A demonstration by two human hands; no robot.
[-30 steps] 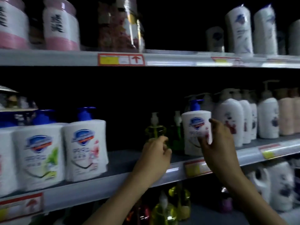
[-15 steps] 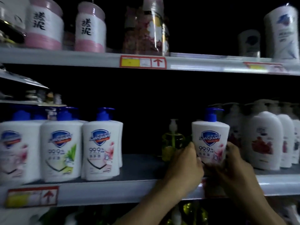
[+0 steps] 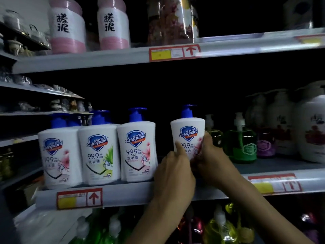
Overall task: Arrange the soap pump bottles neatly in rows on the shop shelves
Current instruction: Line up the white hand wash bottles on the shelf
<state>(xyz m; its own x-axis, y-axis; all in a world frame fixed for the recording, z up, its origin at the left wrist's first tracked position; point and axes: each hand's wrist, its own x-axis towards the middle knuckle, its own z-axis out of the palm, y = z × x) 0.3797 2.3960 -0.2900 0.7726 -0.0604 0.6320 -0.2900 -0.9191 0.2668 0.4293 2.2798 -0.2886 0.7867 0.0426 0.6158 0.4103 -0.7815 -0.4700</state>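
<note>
- I hold one white Safeguard bottle (image 3: 187,136) with a blue pump upright between both hands, over the front of the middle shelf (image 3: 131,192). My hands hide its base, so I cannot tell whether it stands on the shelf.
- My left hand (image 3: 174,175) grips it low on the left side, fingers curled round and thumb lying up across the label.
- My right hand (image 3: 211,159) wraps the right side from 4 o'clock, fingers curled onto the front.
- At 9 o'clock of it stand three matching front-row bottles (image 3: 98,152), touching side by side, their bases close to the shelf lip. At least two more blue pumps (image 3: 103,114) show behind them.
- Between the third of these and my bottle lies a narrow dark gap of bare shelf, open towards the back.
- At 3 o'clock there is one yellowish bottle (image 3: 213,136) just behind my right hand, then one green bottle (image 3: 241,145) and one purple bottle (image 3: 265,145). Beyond them are at least two large white bottles (image 3: 311,129), all dim.
- Towards 11 o'clock the upper shelf (image 3: 105,59) carries two pink-and-white jars (image 3: 66,25), and one clear jar (image 3: 172,20) at 12.
- Two red-framed price tags (image 3: 79,198) sit on the middle shelf's lip, at 7 and 4 o'clock.
</note>
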